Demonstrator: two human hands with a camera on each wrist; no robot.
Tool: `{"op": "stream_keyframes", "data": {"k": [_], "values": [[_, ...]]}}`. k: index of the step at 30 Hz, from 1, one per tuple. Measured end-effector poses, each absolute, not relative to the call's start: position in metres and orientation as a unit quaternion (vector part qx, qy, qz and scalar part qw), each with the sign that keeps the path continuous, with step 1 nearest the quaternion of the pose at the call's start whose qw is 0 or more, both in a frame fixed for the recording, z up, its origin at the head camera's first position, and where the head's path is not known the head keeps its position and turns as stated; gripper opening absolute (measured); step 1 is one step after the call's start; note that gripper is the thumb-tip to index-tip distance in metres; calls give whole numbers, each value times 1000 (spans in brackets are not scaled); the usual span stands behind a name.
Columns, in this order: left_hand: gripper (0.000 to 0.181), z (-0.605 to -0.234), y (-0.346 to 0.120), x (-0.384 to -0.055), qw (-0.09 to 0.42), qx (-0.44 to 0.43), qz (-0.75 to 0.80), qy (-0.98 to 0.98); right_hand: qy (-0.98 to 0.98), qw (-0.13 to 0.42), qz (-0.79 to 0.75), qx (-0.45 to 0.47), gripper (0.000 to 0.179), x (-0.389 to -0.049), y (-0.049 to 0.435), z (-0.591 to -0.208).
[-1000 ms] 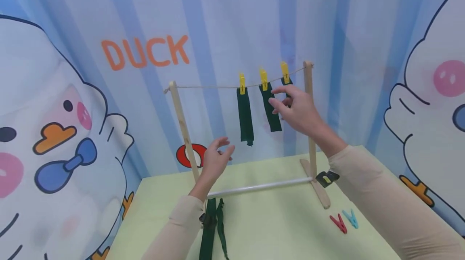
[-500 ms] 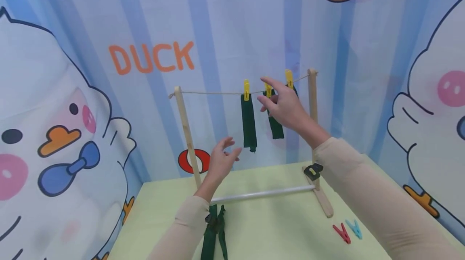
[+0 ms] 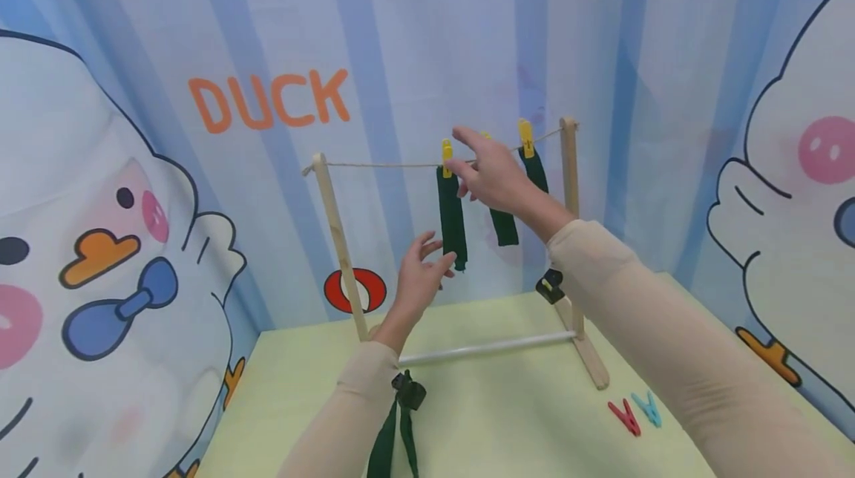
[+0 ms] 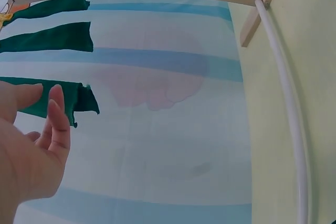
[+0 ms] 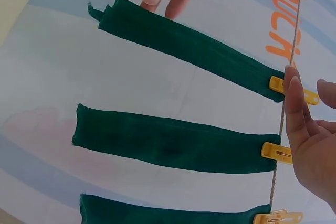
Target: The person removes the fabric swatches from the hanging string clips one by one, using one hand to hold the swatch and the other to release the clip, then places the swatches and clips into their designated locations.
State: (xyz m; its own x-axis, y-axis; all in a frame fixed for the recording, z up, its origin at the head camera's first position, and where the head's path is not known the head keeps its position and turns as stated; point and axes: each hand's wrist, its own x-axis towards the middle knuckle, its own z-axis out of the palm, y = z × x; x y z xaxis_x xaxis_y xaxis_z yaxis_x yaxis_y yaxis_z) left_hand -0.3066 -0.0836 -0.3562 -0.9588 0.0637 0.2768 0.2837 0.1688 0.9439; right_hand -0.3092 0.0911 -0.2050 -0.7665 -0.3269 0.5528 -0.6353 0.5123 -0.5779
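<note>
Three dark green cloth strips hang from a string (image 3: 381, 165), each under a yellow clothespin. My right hand (image 3: 493, 174), fingers loosely spread, is at the leftmost clothespin (image 3: 447, 154); in the right wrist view its fingertips overlap that clothespin's edge and hold nothing. My left hand (image 3: 419, 277), with relaxed fingers, is beside the lower end of the leftmost strip (image 3: 451, 211). In the left wrist view its thumb and fingers overlap that strip without closing round it. Behind my right hand, the middle strip (image 5: 173, 140) is partly hidden in the head view. The third strip (image 3: 534, 168) hangs near the right post.
Wooden posts, the right one (image 3: 570, 159) and the left one (image 3: 337, 240), carry the string; a white rod (image 3: 487, 349) joins them low down. More green strips (image 3: 382, 448) lie front left on the pale table. A red clothespin (image 3: 625, 418) and a blue clothespin (image 3: 648, 410) lie at right.
My right hand has moved left along the string, from beside the middle strip to the leftmost clothespin. My left hand has moved right and slightly up to the leftmost strip's lower end.
</note>
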Motion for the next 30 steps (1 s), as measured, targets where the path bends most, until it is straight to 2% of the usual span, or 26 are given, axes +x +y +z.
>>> {"op": "stream_keyframes", "data": {"k": [6, 12, 21, 30], "values": [[60, -353, -79, -309, 76, -101, -665, -736, -850, 163, 417, 278, 63, -312, 83, -205], [52, -354, -74, -308, 59, -101, -683, -721, -837, 145, 455, 268, 63, -312, 76, -206], [25, -359, -73, -309, 73, -100, -677, -725, -828, 148, 475, 258, 55, -311, 71, -203], [22, -359, -71, -308, 81, -94, -667, -735, -813, 167, 492, 264, 48, -315, 77, -203]]}}
